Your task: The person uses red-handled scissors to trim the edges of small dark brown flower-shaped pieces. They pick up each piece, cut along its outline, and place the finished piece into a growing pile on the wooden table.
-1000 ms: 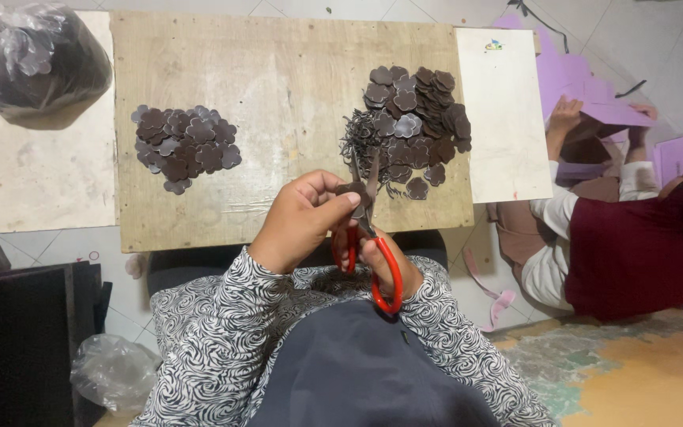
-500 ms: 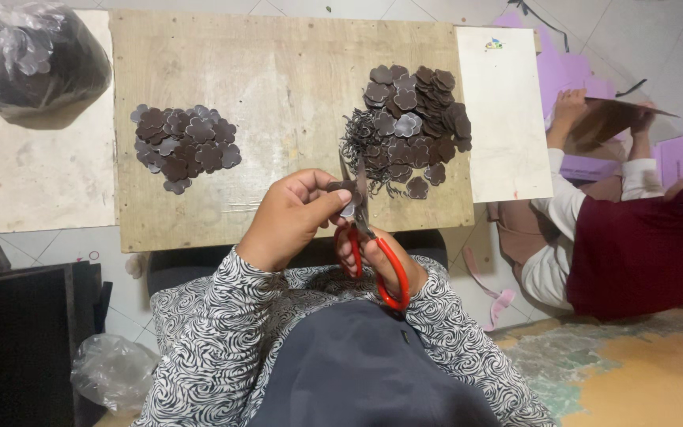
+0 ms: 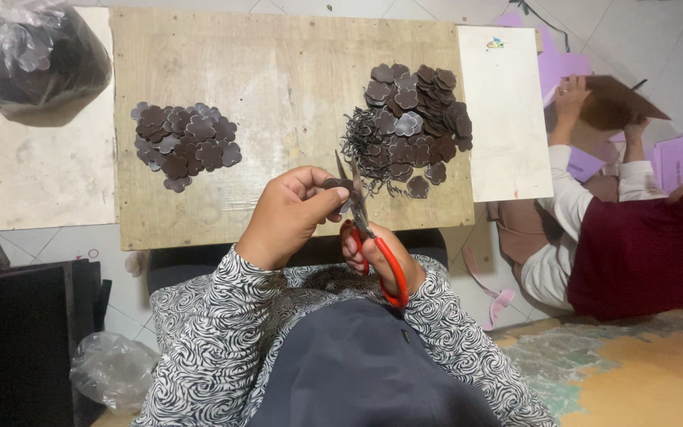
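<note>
A floor-level craft workshop, most likely a home one.

Work goes on low to the ground: a bare plywood worktop point(image 3: 278, 95) lies across the upper middle of the frame over pale floor tiles point(image 3: 642, 32), with two heaps of dark brown flower-shaped cutouts point(image 3: 185, 144) on it, the second heap point(image 3: 413, 119) right of centre. A plastic bag of more brown pieces point(image 3: 33, 55) sits at upper left. At the right edge a co-worker point(image 3: 634, 245) sits on the floor with a brown sheet point(image 3: 614, 103), among purple sheets point(image 3: 677, 158). Red-handled scissors point(image 3: 377, 249) at centre point to hand cutting.
</note>
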Available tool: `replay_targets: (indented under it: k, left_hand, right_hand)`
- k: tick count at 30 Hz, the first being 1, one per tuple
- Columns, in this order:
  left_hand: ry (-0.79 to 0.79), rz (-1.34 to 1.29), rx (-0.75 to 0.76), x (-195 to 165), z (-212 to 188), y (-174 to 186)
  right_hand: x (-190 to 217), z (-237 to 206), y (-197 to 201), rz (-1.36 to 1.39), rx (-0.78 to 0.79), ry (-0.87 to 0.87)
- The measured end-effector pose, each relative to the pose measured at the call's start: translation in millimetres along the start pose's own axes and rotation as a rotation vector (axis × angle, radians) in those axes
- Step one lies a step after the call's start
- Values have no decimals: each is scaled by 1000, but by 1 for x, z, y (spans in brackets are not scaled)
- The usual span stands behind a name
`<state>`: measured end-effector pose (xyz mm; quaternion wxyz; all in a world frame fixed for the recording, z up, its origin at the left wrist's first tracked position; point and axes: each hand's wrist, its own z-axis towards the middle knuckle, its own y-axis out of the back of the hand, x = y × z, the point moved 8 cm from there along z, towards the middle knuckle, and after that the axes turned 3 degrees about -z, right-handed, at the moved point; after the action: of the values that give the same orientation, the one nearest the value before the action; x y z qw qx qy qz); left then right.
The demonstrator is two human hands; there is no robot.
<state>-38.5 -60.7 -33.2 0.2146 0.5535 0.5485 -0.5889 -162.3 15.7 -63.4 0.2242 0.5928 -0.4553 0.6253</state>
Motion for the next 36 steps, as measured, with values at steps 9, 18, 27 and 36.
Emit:
replay_targets:
  k: [9, 18, 27, 36]
  left_hand:
    - [64, 59, -47, 5, 0, 1]
    - [46, 24, -44, 12, 4, -3]
    - [-24, 3, -57, 10, 7, 2]
    - [-40, -28, -34, 3, 5, 4]
  right_hand:
    - [12, 1, -4, -45, -3, 31]
    - [9, 1, 0, -57, -79, 83]
    - [-2, 1, 5, -24, -136, 13]
    - [-1, 2, 6, -59, -148, 29]
